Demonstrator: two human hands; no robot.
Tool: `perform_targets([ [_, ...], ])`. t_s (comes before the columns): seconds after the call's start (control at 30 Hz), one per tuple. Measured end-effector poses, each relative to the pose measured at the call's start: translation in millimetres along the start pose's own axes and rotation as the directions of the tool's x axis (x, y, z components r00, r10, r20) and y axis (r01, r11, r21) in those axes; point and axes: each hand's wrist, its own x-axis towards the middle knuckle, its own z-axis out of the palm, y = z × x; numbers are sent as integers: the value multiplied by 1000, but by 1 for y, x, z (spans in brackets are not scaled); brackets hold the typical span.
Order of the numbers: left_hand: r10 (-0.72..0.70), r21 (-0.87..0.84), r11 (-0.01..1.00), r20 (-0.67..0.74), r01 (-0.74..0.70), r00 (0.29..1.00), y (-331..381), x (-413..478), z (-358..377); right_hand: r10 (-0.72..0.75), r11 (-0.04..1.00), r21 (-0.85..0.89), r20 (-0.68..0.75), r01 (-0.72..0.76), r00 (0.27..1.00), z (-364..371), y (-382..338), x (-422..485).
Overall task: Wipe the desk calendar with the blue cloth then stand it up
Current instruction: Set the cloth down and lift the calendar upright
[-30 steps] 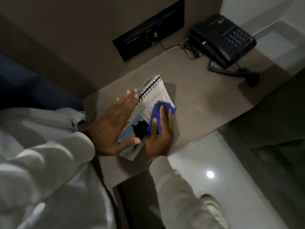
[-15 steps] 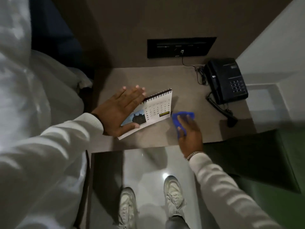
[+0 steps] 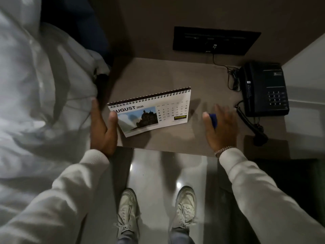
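The desk calendar (image 3: pixel 154 111), a white spiral-bound page reading AUGUST 2026 with a building photo, is tilted up on the brown table (image 3: pixel 167 74), spiral edge at the top. My left hand (image 3: pixel 102 131) grips its left edge, thumb on the front face and fingers behind. To the right of the calendar and apart from it, my right hand (image 3: pixel 221 127) lies over the blue cloth (image 3: pixel 213 119) on the table. Only a small blue strip shows beside the thumb. This hand is blurred.
A black telephone (image 3: pixel 263 88) with its coiled cord sits at the table's right end. A black socket panel (image 3: pixel 216 40) is on the wall behind. White bedding (image 3: pixel 44 85) lies at the left. My white shoes (image 3: pixel 127 208) stand on the glossy floor below the table's front edge.
My left hand went from lying flat on the calendar to gripping its left edge, and the calendar has tilted up. My right hand slid the cloth off the calendar and further right.
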Motion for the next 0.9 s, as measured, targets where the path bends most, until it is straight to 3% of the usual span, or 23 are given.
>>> perform_targets([
  [0.03, -82, -109, 990, 29, 84, 996, -1, -3, 1, -17, 979, 205, -19, 21, 1000, -6, -17, 5],
  [0.1, -150, -378, 905, 148, 196, 978, 1, -6, 6, 1, 830, 558, 37, -22, 999, -12, -53, 9],
  [0.17, -139, -546, 802, 222, 241, 965, 6, -6, 10, -22, 700, 708, 150, -92, 988, -14, -75, 6],
  [0.33, -109, -594, 767, 250, 242, 962, 20, 4, 11, 34, 557, 786, 302, -269, 953, -8, -104, 5],
  [0.5, -61, -545, 808, 301, 224, 952, 42, 56, 15, 0, 445, 875, 215, -192, 977, -20, -123, 41],
  [0.6, -27, -526, 829, 303, 191, 953, 59, 107, 20, -34, 463, 877, 161, -127, 986, -22, -135, 75],
  [0.9, -6, -464, 874, 288, 145, 958, 74, 181, 42, -15, 438, 889, 159, -136, 987, -1, -149, 122],
])
